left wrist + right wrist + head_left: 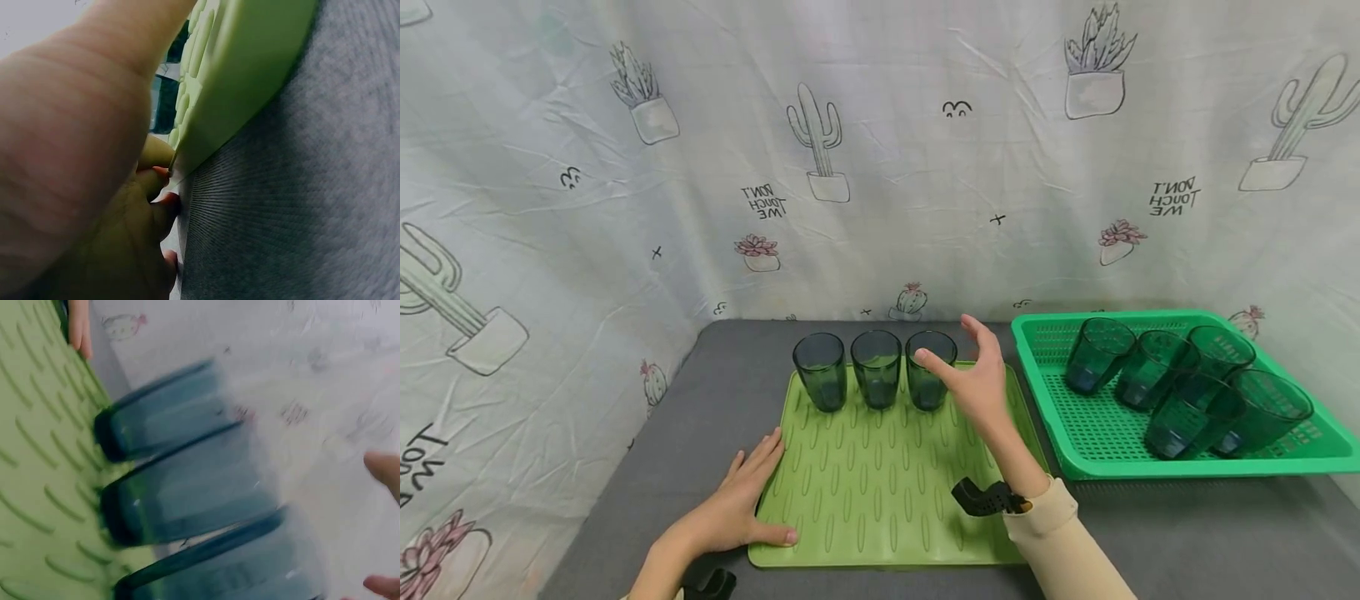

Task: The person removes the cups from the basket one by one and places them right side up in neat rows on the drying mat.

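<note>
Three dark green glasses stand upright in a row at the back of a light green ribbed mat [880, 492]: the left glass [820, 371], the middle glass [876, 367] and the right glass [929, 369]. My right hand [977, 375] hovers just to the right of the right glass, fingers spread, holding nothing. My left hand [741, 500] rests flat at the mat's front left corner, thumb on the mat [244, 75]. The right wrist view shows the blurred glasses [187, 487] on the mat [37, 487].
A bright green perforated basket [1105, 433] at the right holds several more dark green glasses [1187, 417] lying tilted. Everything rests on a grey table [1187, 533]. A cactus-print cloth [880, 150] hangs behind and at the left.
</note>
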